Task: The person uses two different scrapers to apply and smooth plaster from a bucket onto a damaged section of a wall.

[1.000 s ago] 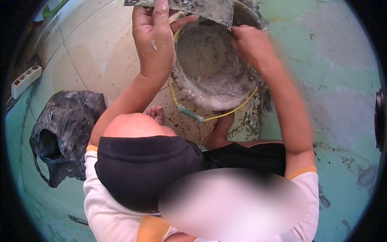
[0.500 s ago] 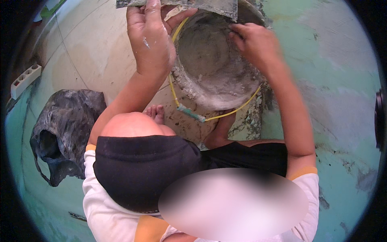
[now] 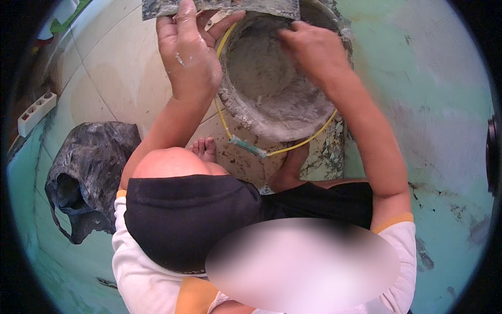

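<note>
A round bucket (image 3: 282, 125) stands in front of me, with wet grey mortar (image 3: 261, 68) inside and dried crust on its wall. Its yellow wire handle, fitted with a teal grip (image 3: 248, 147), hangs down on my side. At the top edge my left hand (image 3: 189, 63), smeared with white, holds a flat mortar-stained plate (image 3: 225, 7), thumb on top and fingers beneath. The plate overlaps the bucket's far rim. My right hand (image 3: 316, 52) is curled over the right side of the bucket; whatever it grips is hidden below the fingers.
A crumpled black plastic bag (image 3: 99, 152) lies to my left. Farther left is a white block with round holes (image 3: 37, 114). My bare foot (image 3: 205, 149) is close to the bucket on the tiles. A green surface (image 3: 444, 157) with grey smears extends along the right.
The plate and my left hand have shifted slightly left and down in view. My right hand has moved left and up, farther over the bucket, still curled.
</note>
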